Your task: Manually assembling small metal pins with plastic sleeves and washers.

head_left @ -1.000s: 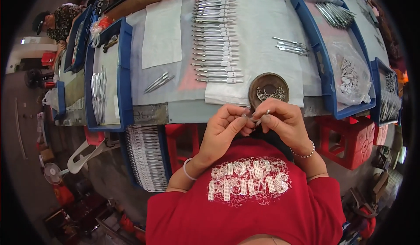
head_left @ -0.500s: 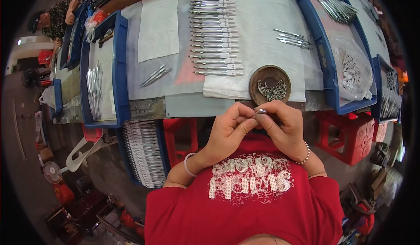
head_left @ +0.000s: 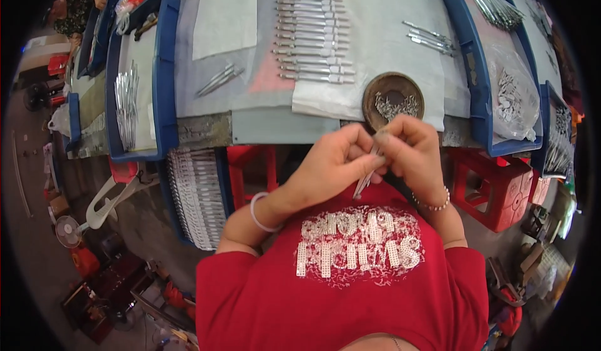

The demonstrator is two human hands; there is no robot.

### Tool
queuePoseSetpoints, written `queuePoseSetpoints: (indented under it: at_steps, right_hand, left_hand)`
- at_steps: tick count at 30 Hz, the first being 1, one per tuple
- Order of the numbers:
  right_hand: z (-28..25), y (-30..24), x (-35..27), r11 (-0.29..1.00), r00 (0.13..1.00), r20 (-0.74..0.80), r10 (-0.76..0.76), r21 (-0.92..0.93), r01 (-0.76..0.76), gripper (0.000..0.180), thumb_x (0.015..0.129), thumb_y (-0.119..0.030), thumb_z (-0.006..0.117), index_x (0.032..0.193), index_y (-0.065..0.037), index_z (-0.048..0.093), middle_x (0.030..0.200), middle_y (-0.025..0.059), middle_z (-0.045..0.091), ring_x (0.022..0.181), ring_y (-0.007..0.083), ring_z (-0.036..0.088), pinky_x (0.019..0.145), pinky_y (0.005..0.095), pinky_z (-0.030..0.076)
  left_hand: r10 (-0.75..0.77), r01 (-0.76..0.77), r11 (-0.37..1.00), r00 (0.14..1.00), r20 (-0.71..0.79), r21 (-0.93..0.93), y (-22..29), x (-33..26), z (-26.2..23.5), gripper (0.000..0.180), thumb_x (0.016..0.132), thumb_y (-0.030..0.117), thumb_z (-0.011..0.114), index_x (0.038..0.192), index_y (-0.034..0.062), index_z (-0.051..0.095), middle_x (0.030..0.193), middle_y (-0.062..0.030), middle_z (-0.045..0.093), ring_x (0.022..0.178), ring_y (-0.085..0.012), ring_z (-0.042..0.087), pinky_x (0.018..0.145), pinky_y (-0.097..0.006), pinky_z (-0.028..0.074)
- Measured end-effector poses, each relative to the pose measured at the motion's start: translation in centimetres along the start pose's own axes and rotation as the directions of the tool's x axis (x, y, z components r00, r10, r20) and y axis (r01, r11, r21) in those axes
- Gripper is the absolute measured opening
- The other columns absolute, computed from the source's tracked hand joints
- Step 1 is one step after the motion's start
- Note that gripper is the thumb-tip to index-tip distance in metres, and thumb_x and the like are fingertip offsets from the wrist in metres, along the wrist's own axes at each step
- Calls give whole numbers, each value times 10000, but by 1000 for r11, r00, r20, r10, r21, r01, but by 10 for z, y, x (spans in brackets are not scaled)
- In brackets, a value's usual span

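Over the table's front edge, my left hand [head_left: 332, 166] and my right hand [head_left: 413, 157] meet, fingers pinched together. Between them a slim silvery metal rod [head_left: 361, 187] shows its lower part, slanting down toward my shirt. Its upper end is hidden by my fingers, so I cannot tell what is fitted there. Just beyond my fingertips stands a round brown bowl [head_left: 374, 118] holding many small metal screws [head_left: 397, 105]. Past it, to the left, a long row of silvery spade-shaped bits [head_left: 316, 77] lies side by side on white sheeting.
Loose metal rods lie left [head_left: 219, 80] and right [head_left: 431, 39] on the table. Blue trays flank the workspace, left [head_left: 168, 75] and right [head_left: 474, 69]; the right one holds a plastic bag of small parts [head_left: 510, 100]. Below are a full blue crate [head_left: 195, 194] and red stools [head_left: 494, 185].
My view has tilted, so the table sits higher in the picture. My hands have turned and closed tighter together, and the rod's lower part now shows beneath them.
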State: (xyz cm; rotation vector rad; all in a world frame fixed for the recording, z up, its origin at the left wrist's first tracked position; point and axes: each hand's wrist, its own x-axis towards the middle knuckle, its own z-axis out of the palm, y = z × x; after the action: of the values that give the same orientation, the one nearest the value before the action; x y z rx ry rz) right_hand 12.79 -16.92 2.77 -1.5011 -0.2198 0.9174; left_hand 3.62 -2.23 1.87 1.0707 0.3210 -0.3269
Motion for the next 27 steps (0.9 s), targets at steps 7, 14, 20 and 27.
queuePoseSetpoints:
  at_steps: [7,14,20,27]
  right_hand:
    - [-6,20,21,959,992,5,124,254,-121,162,849,-128,611,717,-56,549,557,-21,499,383,14,362,342,169,239]
    - [-10,32,34,923,981,49,189,333,-194,173,846,-128,615,701,-67,543,533,-32,478,358,17,335,326,182,218]
    - [-13,30,31,927,986,25,166,337,-165,180,848,-138,612,694,-76,542,534,-36,480,366,19,351,333,178,226]
    - [-8,15,13,881,997,8,-82,468,68,144,886,-93,558,764,-35,507,599,25,549,464,69,492,408,203,383]
  left_hand:
    - [-198,200,971,980,28,-135,4,20,-11,141,883,106,577,912,6,483,863,-163,649,737,-215,665,608,-279,544]
    - [-255,262,942,965,57,-211,0,30,-19,150,880,128,584,905,3,503,840,-165,649,726,-221,669,600,-272,545]
    - [-282,285,949,959,39,-138,7,34,-14,140,882,119,573,899,-3,506,826,-164,646,715,-215,667,594,-276,545]
    - [-109,111,940,994,26,-324,2,25,0,253,959,208,431,983,-30,510,857,-149,635,701,-214,650,621,-295,550]
